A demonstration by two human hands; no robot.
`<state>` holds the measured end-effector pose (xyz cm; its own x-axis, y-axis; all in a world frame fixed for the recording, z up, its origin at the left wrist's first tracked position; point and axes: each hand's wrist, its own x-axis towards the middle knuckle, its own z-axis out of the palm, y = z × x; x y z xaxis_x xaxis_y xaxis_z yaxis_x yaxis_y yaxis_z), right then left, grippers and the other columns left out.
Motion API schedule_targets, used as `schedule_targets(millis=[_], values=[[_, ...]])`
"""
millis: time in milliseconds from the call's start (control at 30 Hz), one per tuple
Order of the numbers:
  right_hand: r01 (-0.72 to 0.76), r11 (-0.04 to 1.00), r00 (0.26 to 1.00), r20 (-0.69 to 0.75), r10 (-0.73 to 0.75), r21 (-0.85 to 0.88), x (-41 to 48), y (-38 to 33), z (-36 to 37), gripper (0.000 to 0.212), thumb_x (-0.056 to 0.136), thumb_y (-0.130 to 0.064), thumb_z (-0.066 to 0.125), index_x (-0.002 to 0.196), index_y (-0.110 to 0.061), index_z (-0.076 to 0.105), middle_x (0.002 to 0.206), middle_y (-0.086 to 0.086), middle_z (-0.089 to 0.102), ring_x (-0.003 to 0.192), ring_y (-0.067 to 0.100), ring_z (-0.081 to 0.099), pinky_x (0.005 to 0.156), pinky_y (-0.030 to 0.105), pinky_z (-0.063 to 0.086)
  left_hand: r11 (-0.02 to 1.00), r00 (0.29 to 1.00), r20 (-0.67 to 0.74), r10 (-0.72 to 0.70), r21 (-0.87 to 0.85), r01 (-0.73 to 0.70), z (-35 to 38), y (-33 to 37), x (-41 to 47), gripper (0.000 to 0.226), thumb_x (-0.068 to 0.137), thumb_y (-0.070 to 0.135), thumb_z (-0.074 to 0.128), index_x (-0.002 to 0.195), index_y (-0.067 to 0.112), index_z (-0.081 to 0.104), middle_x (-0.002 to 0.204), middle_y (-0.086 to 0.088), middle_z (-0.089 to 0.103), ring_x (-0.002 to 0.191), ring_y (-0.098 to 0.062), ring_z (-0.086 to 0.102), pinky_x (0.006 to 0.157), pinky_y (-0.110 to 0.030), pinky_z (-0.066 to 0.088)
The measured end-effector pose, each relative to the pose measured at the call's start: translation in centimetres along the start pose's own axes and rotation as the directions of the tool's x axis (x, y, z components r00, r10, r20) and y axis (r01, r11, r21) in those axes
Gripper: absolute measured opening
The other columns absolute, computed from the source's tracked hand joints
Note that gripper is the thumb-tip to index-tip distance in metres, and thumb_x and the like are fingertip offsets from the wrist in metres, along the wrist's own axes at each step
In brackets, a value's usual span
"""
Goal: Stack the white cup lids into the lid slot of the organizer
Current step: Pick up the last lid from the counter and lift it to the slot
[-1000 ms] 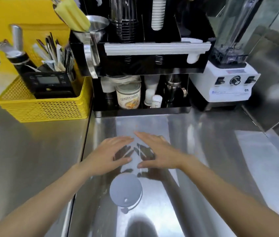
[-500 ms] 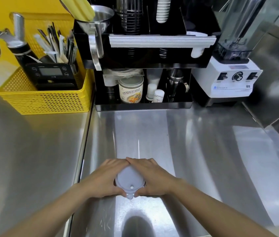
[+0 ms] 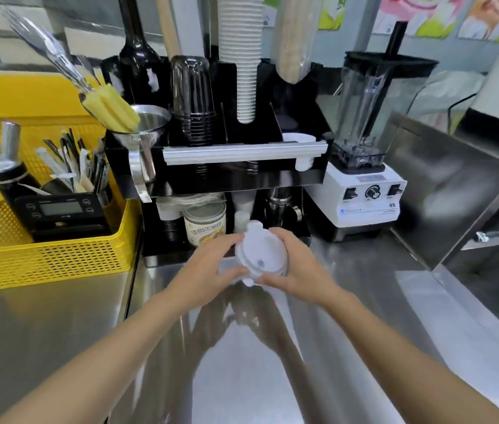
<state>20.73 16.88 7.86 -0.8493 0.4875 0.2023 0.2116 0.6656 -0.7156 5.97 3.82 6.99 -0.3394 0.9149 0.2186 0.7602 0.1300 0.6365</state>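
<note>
A stack of white cup lids [image 3: 260, 254] is held between both hands, lifted off the steel counter and tilted toward me. My left hand [image 3: 211, 267] grips its left edge and my right hand [image 3: 295, 266] grips its right edge. Just behind stands the black organizer [image 3: 227, 175], with a tall column of white cups [image 3: 242, 56] and a dark cup stack [image 3: 193, 96] in its upper slots. A few white lids [image 3: 298, 137] rest in the slot at its top right. I hold the lids in front of the organizer's lower shelf.
A yellow basket [image 3: 49, 255] with a scale and utensils sits left of the organizer. A white-based blender [image 3: 364, 194] stands to its right. A steel funnel [image 3: 147, 123] with a yellow sponge hangs at the organizer's left corner. A can and bottles fill the lower shelf.
Both hands closed around the lids on the counter, then lifted them up and forward toward the organizer. The view tilted upward.
</note>
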Motion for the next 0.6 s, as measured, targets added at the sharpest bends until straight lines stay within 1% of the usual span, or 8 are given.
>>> schedule_targets(millis=[67, 133, 233, 300, 433, 467, 533, 600], values=[[0.022, 0.999, 0.994, -0.108, -0.025, -0.036, 1.5, -0.4, -2.0, 0.08, 0.062, -0.044, 0.076, 0.127, -0.017, 0.038, 0.127, 0.0, 0.048, 0.115, 0.018, 0.046, 0.097, 0.039, 0.04, 0.996, 0.994, -0.07, 0.081, 0.043, -0.078, -1.1, 1.6, 2.7, 0.054, 0.086, 0.035, 0.057, 0.134, 0.02, 0.037, 0.137, 0.003, 0.045, 0.126, -0.012, 0.039, 0.108, -0.033, 0.029], [0.053, 0.994, 0.979, -0.193, -0.07, -0.096, 3.1, -0.8, -4.2, 0.077, 0.067, -0.041, 0.077, 0.127, -0.012, 0.038, 0.132, 0.005, 0.046, 0.118, 0.022, 0.044, 0.1, 0.042, 0.037, 0.985, 0.98, -0.116, 0.159, 0.08, -0.15, -2.3, 3.1, 5.4, 0.054, 0.087, 0.035, 0.053, 0.135, 0.017, 0.037, 0.14, -0.002, 0.043, 0.13, -0.016, 0.036, 0.109, -0.033, 0.027], [0.126, 0.972, 0.944, -0.278, -0.179, -0.198, 5.8, -1.7, -7.7, 0.063, 0.07, -0.035, 0.077, 0.117, -0.007, 0.046, 0.124, 0.009, 0.049, 0.112, 0.025, 0.046, 0.095, 0.047, 0.039, 0.962, 0.95, -0.168, 0.263, 0.125, -0.244, -4.1, 5.1, 9.5, 0.053, 0.087, 0.033, 0.052, 0.135, 0.015, 0.037, 0.145, -0.005, 0.037, 0.135, -0.019, 0.029, 0.113, -0.038, 0.023], [0.14, 0.959, 0.932, -0.295, -0.212, -0.246, 7.9, -2.0, -9.9, 0.059, 0.07, -0.038, 0.076, 0.112, -0.007, 0.05, 0.124, 0.01, 0.05, 0.115, 0.025, 0.046, 0.095, 0.05, 0.039, 0.951, 0.936, -0.186, 0.298, 0.143, -0.274, -5.0, 6.1, 11.9, 0.05, 0.09, 0.027, 0.053, 0.135, 0.015, 0.036, 0.147, -0.003, 0.034, 0.136, -0.017, 0.026, 0.113, -0.035, 0.02], [0.131, 0.934, 0.931, -0.283, -0.232, -0.333, 12.3, -2.2, -14.0, 0.056, 0.072, -0.043, 0.073, 0.113, -0.01, 0.054, 0.127, 0.008, 0.051, 0.118, 0.022, 0.045, 0.102, 0.051, 0.031, 0.91, 0.898, -0.214, 0.384, 0.251, -0.329, -6.3, 7.3, 16.8, 0.048, 0.089, 0.027, 0.054, 0.132, 0.009, 0.041, 0.139, -0.01, 0.047, 0.129, -0.023, 0.039, 0.107, -0.029, 0.021], [0.13, 0.927, 0.932, -0.276, -0.235, -0.352, 13.2, -2.4, -14.8, 0.056, 0.072, -0.043, 0.072, 0.115, -0.011, 0.054, 0.13, 0.008, 0.05, 0.12, 0.023, 0.044, 0.105, 0.049, 0.028, 0.904, 0.896, -0.214, 0.388, 0.275, -0.326, -6.6, 7.5, 17.9, 0.046, 0.089, 0.026, 0.054, 0.131, 0.009, 0.042, 0.137, -0.01, 0.048, 0.129, -0.024, 0.04, 0.107, -0.029, 0.022], [0.082, 0.921, 0.948, -0.255, -0.19, -0.381, 15.0, -2.5, -16.1, 0.056, 0.075, -0.043, 0.07, 0.119, -0.013, 0.053, 0.136, 0.007, 0.046, 0.124, 0.022, 0.038, 0.108, 0.04, 0.021, 0.908, 0.91, -0.208, 0.36, 0.304, -0.289, -7.0, 7.6, 20.0, 0.042, 0.091, 0.024, 0.051, 0.13, 0.011, 0.043, 0.136, -0.008, 0.05, 0.128, -0.023, 0.04, 0.107, -0.032, 0.022], [0.016, 0.906, 0.966, -0.228, -0.124, -0.422, 16.6, -2.0, -16.9, 0.056, 0.077, -0.047, 0.066, 0.122, -0.016, 0.051, 0.137, 0.004, 0.046, 0.124, 0.021, 0.036, 0.104, 0.035, 0.017, 0.904, 0.922, -0.192, 0.336, 0.341, -0.259, -7.2, 7.6, 21.9, 0.039, 0.092, 0.024, 0.048, 0.129, 0.013, 0.044, 0.13, -0.008, 0.054, 0.125, -0.024, 0.042, 0.105, -0.035, 0.023]])
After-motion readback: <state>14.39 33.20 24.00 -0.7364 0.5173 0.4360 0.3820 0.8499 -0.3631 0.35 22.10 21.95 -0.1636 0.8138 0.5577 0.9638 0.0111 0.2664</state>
